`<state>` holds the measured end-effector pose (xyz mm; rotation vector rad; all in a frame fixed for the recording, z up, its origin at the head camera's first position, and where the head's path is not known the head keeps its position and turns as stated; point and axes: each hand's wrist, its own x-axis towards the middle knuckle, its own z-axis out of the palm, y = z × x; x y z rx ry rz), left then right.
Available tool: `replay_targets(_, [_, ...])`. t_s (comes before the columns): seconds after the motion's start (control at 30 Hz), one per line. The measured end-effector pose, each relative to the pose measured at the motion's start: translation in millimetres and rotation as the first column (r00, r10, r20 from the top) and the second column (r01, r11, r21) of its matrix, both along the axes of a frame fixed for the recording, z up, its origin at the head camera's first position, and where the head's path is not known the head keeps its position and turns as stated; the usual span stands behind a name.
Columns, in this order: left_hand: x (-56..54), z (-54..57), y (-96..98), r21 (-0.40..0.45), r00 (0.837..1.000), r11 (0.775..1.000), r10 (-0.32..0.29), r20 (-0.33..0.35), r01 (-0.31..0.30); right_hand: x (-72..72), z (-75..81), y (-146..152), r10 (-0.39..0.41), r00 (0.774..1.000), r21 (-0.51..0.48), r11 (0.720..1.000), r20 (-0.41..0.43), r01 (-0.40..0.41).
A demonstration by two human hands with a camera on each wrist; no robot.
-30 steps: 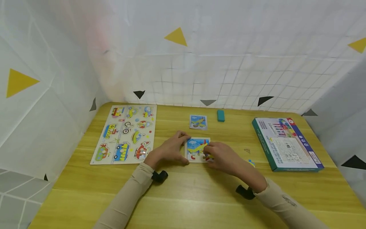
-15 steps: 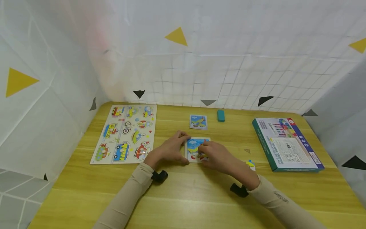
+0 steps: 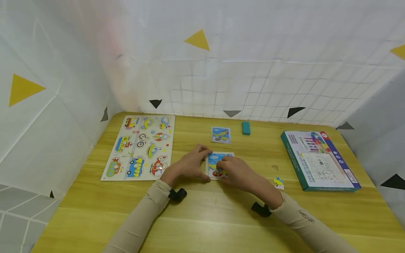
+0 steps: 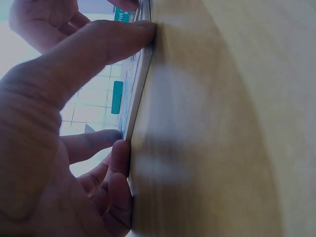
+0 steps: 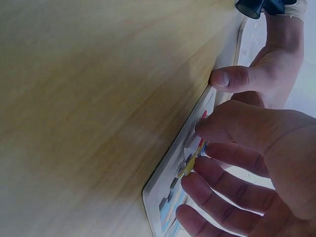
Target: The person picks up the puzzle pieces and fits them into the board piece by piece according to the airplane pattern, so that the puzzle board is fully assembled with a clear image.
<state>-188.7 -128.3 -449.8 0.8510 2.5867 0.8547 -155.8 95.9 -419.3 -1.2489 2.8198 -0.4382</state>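
Observation:
A small jigsaw board with a blue sky and airplane picture lies flat on the table. My left hand holds its left side, thumb at the near corner and index finger at the far one. Over the board's right half, my right hand pinches a yellow and blue puzzle piece low against the board; its full outline is hidden by the fingers. In the right wrist view, dark gaps show at the board's near right part. One loose puzzle piece, yellow and blue, lies right of the right hand.
Behind the board lies a picture card with an airplane, and a teal block. A vehicle peg puzzle lies to the left. At the right is a flat green-edged box. White patterned sheeting encloses the table's back.
My right hand has shifted left across the board, covering more of its middle. The loose puzzle piece at the right has come fully into sight. My left hand stays in place.

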Motion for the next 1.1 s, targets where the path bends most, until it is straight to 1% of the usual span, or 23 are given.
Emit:
replay_targets(0.17, [0.2, 0.0, 0.6, -0.007, 1.000, 1.000, 0.006, 0.004, -0.006, -0.1, -3.3, -1.6, -0.008, 1.000, 0.000, 1.000, 0.011, 0.008])
replay_targets(0.3, [0.3, -0.7, 0.2, -0.011, 1.000, 1.000, 0.002, 0.006, -0.002, -0.6, -3.9, -2.0, 0.001, 1.000, 0.000, 1.000, 0.016, -0.001])
replay_targets(0.53, [-0.5, -1.7, -0.3, -0.004, 1.000, 1.000, -0.007, -0.001, 0.007, -2.1, -0.8, -2.8, 0.029, 1.000, 0.021, 0.999, 0.011, -0.029])
replay_targets(0.73, [-0.8, -2.6, 0.6, 0.022, 1.000, 1.000, -0.010, -0.009, 0.010, -4.2, 0.2, -2.6, 0.028, 0.999, 0.031, 0.999, 0.016, -0.028])
replay_targets(1.1, [-2.0, -4.0, -0.9, 0.015, 1.000, 1.000, -0.006, -0.005, 0.006, -8.6, 1.4, -5.3, 0.016, 0.999, 0.025, 1.000, 0.052, -0.017])
